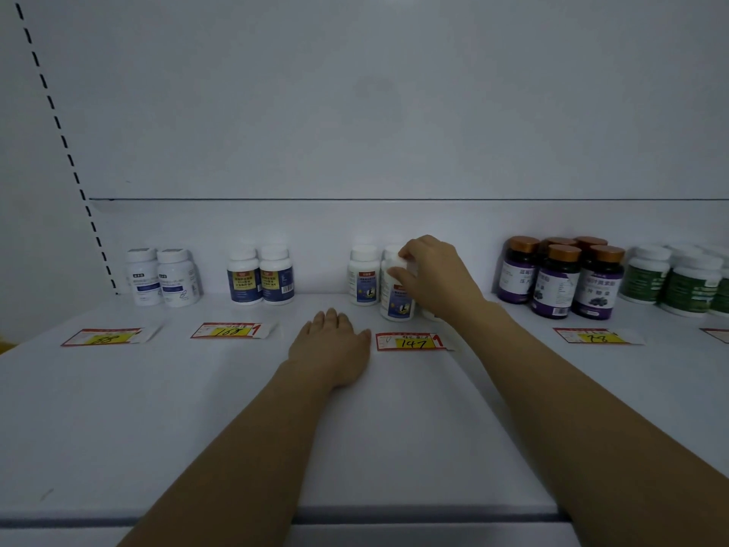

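Head view: right hand (432, 276) seemingly grips bottle (397, 294).

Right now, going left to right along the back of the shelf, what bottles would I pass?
Two pale-labelled white bottles → two navy-and-yellow bottles → a standing white bottle → the gripped white bottle in the right hand → purple bottles with copper caps → green-labelled bottles.

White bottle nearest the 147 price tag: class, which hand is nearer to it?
Right. The right hand grips the white bottle round its top; the left hand rests flat on the shelf, in front and to its left.
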{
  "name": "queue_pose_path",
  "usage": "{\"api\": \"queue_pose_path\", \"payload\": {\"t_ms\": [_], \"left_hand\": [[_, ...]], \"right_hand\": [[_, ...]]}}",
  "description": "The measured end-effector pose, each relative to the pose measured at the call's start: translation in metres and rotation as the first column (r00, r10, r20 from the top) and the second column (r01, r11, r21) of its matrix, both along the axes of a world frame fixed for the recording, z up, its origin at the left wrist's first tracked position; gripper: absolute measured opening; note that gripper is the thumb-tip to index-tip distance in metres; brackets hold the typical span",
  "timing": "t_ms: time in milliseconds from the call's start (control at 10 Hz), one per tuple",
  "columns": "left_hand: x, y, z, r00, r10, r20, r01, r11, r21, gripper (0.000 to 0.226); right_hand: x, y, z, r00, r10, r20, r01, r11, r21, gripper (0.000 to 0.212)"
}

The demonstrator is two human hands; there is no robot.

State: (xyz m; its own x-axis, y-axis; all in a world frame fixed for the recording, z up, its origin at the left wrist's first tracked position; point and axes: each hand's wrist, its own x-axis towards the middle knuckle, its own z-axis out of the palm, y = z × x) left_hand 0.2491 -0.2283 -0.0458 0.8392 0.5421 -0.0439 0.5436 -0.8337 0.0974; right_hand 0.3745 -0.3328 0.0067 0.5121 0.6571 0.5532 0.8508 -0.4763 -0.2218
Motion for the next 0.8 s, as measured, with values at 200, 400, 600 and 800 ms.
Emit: {"api": "queue_pose_path", "payload": {"t_ms": [200, 400, 600, 800], "left_hand": [[0.0, 0.0, 0.0, 1.0, 0.003, -0.008, -0.003, 1.0, -0.005, 0.064], [-0.001, -0.002, 0.0, 1.0, 0.008, -0.024, -0.008, 1.0, 0.0, 0.064], [-0.001, -0.002, 0.001, 1.0, 0.012, -0.029, -0.012, 1.0, 0.0, 0.064], [-0.001, -0.003, 0.001, 1.0, 0.005, -0.008, -0.005, 1.0, 0.0, 0.064]], "right_hand": [[0.0, 0.001, 0.0, 1.0, 0.006, -0.014, -0.006, 1.0, 0.001, 0.04], [0.013, -0.028, 0.018, 0.991, -0.099, -0.085, 0.11, 0.985, 0.132, 0.046], [0.014, -0.032, 0.007, 0.958, -0.202, -0.205, 0.181, 0.976, -0.118, 0.046], [0.018, -0.033, 0.009, 0.944, -0.167, -0.286, 0.171, 0.985, -0.011, 0.035]]}}
